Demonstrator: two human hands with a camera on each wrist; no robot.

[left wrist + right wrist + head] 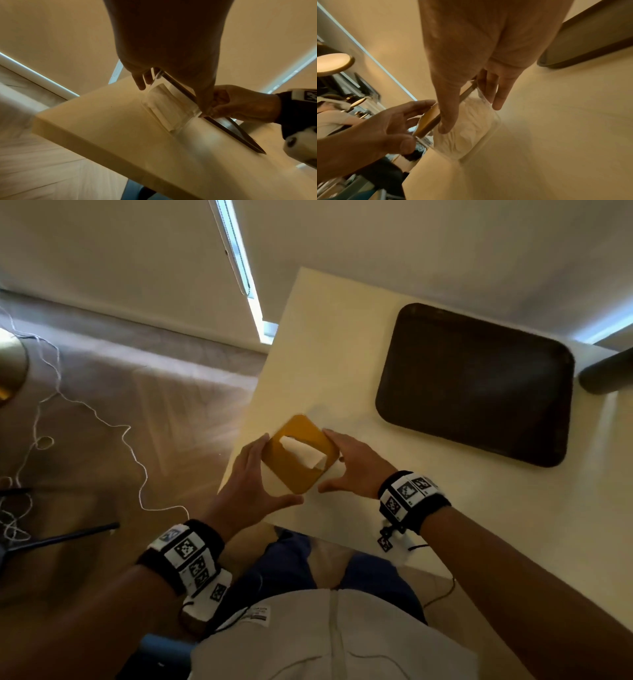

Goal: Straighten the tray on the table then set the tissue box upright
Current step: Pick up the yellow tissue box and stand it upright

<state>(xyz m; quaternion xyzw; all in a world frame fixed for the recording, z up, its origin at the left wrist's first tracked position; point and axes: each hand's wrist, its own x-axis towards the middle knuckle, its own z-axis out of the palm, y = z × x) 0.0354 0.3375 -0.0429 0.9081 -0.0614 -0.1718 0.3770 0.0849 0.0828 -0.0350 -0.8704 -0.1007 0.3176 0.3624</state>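
Note:
The tissue box [301, 453], clear-walled with a yellow lid and a white tissue poking out of its slot, stands upright near the front left corner of the cream table [342, 337]. My left hand [279, 470] holds its left side, fingers at the far corner and thumb at the near corner. My right hand [325, 460] holds the right side. In the right wrist view my right hand [471, 118] pinches the clear box [467, 136] between thumb and fingers. In the left wrist view my left hand [173, 99] spans the box [164, 108]. The dark brown tray [476, 385] lies flat, back right.
A dark rounded object [606, 371] sits at the table's right edge beside the tray. The table's left edge runs just left of the box, with wooden floor and a white cord [85, 405] below. A person [327, 116] sits in the background.

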